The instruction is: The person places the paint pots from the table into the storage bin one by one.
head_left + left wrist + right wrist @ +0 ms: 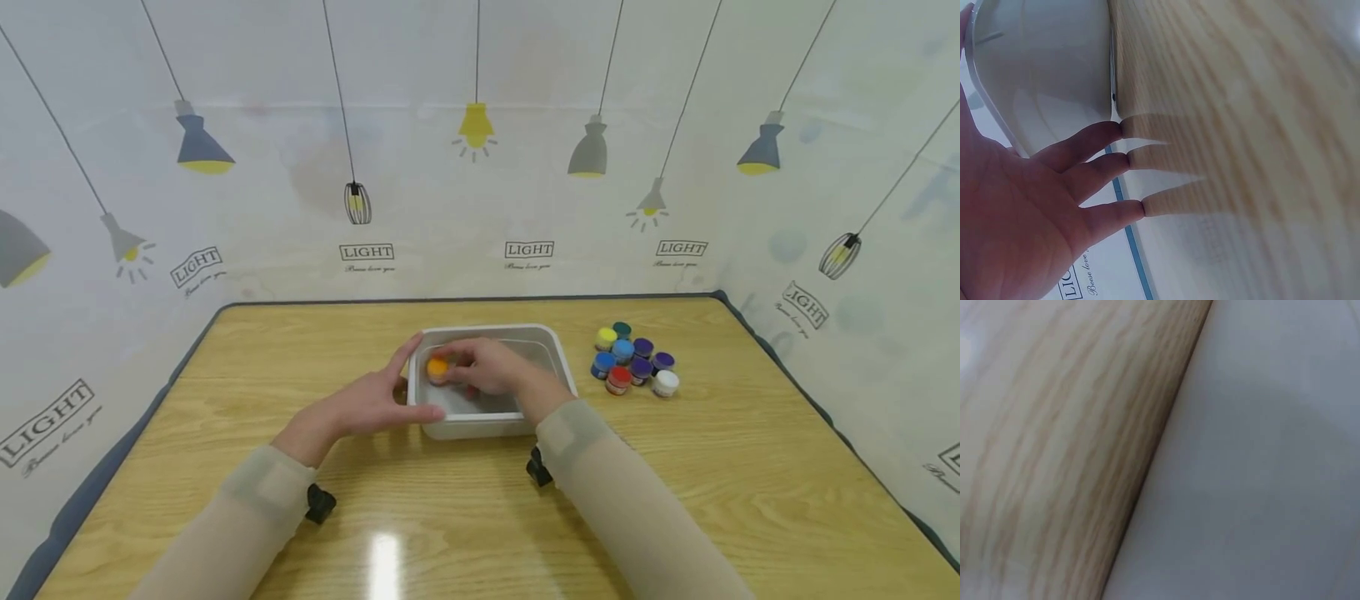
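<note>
A white rectangular plastic bin [495,427] stands on the table. Inside it, at the left end, is a small paint jar with an orange lid [438,367]. My right hand [491,367] reaches into the bin and pinches this jar between thumb and fingers. Spread along the bin's left side, my left hand [371,402] has its index finger on the left rim and its thumb across the front corner. In the left wrist view its other fingers [1110,215] are straight, with their tips on the tabletop. The right wrist view shows the bin's outer wall [1247,481], not the hand.
Right of the bin stands a cluster of several paint jars, among them a red one [618,380], a white one [665,383], a yellow one [606,338] and blue and purple ones. The wooden table [450,517] meets a lamp-printed wall covering [420,208] at its back and sides.
</note>
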The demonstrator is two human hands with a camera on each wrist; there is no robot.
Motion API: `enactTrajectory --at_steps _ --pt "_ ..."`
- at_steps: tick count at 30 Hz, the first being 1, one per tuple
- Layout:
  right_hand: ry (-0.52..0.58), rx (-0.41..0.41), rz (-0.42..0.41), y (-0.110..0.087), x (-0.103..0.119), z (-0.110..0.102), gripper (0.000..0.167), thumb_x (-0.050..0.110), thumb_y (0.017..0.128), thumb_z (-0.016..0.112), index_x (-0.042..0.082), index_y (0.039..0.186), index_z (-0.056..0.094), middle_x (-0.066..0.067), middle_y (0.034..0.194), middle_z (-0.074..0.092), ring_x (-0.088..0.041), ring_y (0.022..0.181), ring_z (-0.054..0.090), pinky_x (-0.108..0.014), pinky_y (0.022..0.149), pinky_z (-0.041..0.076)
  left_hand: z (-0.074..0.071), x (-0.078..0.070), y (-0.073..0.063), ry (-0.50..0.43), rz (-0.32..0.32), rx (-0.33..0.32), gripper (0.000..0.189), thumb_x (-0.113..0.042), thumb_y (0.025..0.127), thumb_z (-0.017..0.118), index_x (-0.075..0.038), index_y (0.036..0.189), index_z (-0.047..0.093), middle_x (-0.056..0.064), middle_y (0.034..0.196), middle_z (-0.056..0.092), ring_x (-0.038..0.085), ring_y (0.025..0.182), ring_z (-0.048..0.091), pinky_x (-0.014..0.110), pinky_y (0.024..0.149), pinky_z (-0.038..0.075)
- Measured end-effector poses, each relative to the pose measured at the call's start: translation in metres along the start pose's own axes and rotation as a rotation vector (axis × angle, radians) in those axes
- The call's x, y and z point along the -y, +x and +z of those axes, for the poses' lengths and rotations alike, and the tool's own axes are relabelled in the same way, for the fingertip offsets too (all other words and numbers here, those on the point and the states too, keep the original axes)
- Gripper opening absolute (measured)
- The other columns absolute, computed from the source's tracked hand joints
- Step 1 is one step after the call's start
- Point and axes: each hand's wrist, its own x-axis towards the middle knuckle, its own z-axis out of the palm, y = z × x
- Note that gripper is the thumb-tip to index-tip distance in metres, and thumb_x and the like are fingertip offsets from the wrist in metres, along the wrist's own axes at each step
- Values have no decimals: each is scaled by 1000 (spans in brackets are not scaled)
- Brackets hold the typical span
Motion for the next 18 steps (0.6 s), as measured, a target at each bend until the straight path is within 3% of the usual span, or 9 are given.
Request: enactTrajectory --at_steps 18 --pt "-21 3 -8 1 0 1 44 19 109 71 23 152 67 -5 106 77 -17 75 70 -28 69 58 -1 2 1 8 -2 -2 127 -78 90 75 -40 176 -10 21 159 60 33 140 63 60 120 46"
